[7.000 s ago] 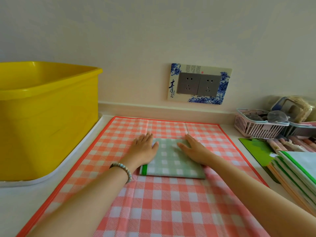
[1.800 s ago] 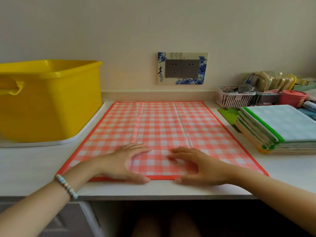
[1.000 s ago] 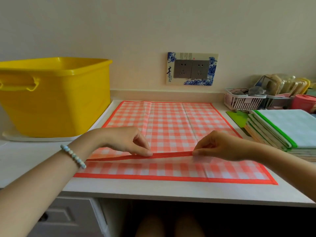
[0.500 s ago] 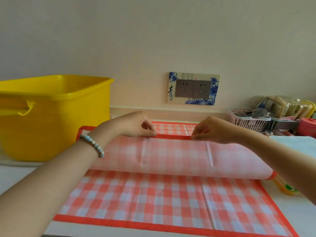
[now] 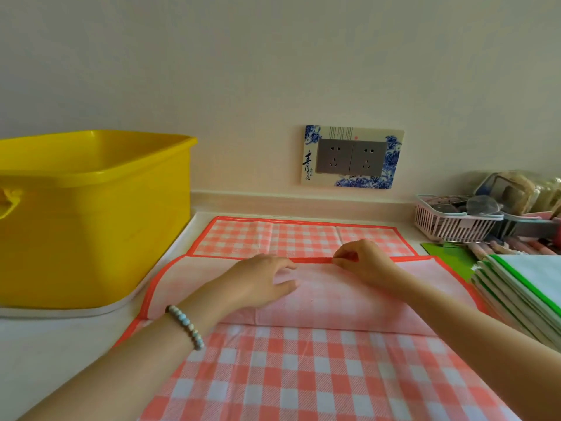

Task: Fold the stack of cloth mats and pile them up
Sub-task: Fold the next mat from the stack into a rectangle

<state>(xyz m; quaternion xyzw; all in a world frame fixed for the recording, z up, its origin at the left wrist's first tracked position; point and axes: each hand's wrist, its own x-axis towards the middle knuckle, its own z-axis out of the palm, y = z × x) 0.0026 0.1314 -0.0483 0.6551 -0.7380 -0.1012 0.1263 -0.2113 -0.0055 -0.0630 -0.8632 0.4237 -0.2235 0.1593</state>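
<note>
An orange-and-white checked cloth mat (image 5: 303, 375) lies spread on the counter. Its near edge is folded over toward the wall, so a pale flap (image 5: 334, 302) shows the underside, with the orange hem lying short of the far edge. My left hand (image 5: 264, 281), with a bead bracelet on the wrist, rests on the flap with fingers stretched out. My right hand (image 5: 361, 265) pinches the orange hem near its middle. A stack of folded mats (image 5: 522, 287) with green edging sits at the right.
A big yellow tub (image 5: 91, 214) on a white tray stands at the left. A pink basket (image 5: 449, 220) and containers crowd the back right, with a green board (image 5: 440, 252) beside them. A wall socket (image 5: 352, 158) is straight ahead.
The lifted hem has come down onto the mat, short of the far edge. My left hand has let go of it and now lies on the flap; my right hand still pinches it.
</note>
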